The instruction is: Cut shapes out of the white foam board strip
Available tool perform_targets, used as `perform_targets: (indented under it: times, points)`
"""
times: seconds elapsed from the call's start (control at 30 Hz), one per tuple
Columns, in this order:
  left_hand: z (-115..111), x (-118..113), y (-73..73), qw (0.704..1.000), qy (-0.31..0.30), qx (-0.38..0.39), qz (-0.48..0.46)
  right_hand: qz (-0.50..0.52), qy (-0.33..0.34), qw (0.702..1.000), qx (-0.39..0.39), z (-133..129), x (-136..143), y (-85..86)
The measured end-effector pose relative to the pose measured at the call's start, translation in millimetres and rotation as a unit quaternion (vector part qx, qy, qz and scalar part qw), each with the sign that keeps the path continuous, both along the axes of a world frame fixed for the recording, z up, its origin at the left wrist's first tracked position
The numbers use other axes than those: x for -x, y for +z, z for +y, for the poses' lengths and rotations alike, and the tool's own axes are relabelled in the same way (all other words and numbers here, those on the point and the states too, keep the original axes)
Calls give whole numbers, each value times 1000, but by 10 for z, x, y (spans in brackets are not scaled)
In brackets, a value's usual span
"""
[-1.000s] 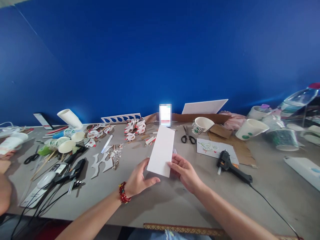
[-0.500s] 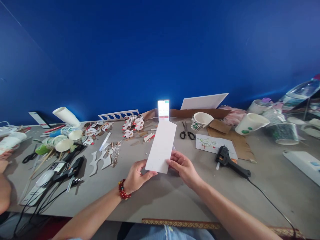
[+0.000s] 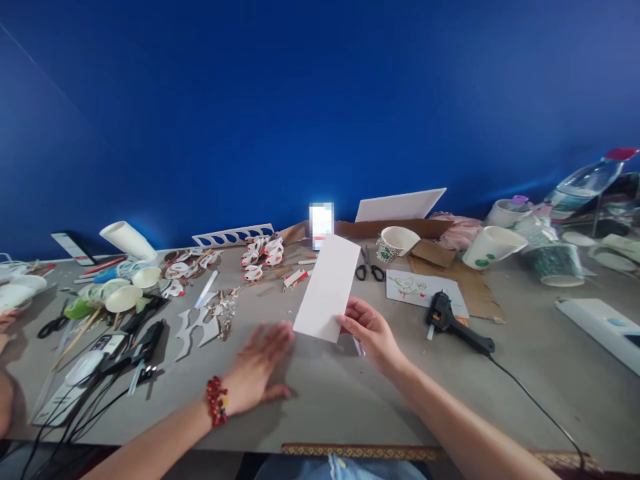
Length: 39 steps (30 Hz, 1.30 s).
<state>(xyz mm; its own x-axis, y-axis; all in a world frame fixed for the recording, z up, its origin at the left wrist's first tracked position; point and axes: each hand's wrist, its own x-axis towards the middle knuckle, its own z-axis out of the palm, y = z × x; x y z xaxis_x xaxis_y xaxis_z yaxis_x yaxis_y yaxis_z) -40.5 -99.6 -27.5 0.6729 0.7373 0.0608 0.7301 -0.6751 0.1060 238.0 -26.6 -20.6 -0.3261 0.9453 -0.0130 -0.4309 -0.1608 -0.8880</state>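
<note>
A plain white rectangular board (image 3: pixel 327 287), like card or foam sheet, is tilted up above the middle of the table. My right hand (image 3: pixel 370 330) pinches its lower right edge between thumb and fingers. Below that hand a thin pale stick (image 3: pixel 359 347) partly shows; whether the fingers hold it I cannot make out. My left hand (image 3: pixel 260 367), a red bead bracelet on its wrist, is low over the table left of the board. Its fingers are stretched out, slightly blurred, and hold nothing. Cut white scraps (image 3: pixel 197 327) lie further left.
Right of my hands lie a black glue gun (image 3: pixel 450 320) with its cord, a drawing (image 3: pixel 425 290) and black scissors (image 3: pixel 370 270). Paper cups (image 3: pixel 397 243) stand behind. At left are a power strip (image 3: pixel 75 393), more cups and another person's arm (image 3: pixel 5 393). A lit phone (image 3: pixel 321 223) stands centrally.
My left hand has let go of the board and moved left and down, its fingers spreading. The board stays in my right hand, tilted a little further right. The view has shifted slightly.
</note>
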Motion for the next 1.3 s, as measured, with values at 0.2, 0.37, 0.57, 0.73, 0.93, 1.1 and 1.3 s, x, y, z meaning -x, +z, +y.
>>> perform_targets:
  times: [0.2, 0.37, 0.57, 0.73, 0.93, 1.1, 1.3]
  points:
    - [166, 221, 392, 955, 164, -38, -243, 4, 43, 999, -16, -28, 8, 14]
    - [365, -237, 673, 812, 188, 209, -512, -25, 89, 996, -7, -84, 26, -9]
    - [697, -540, 672, 719, 213, 283, -598, -91, 108, 990, -29, -134, 51, -22]
    - [746, -558, 536, 687, 281, 264, -616, -154, 137, 975, -80, -150, 74, -64]
    - [674, -500, 386, 653, 293, 317, -622, -299, 51, 938, -168, -122, 0, -23]
    - [616, -583, 205, 618, 265, 412, -615, -430, -92, 867, -237, 47, -164, 39]
    - [573, -629, 175, 682, 249, 408, -554, -632, -79, 716, -284, 154, -212, -62]
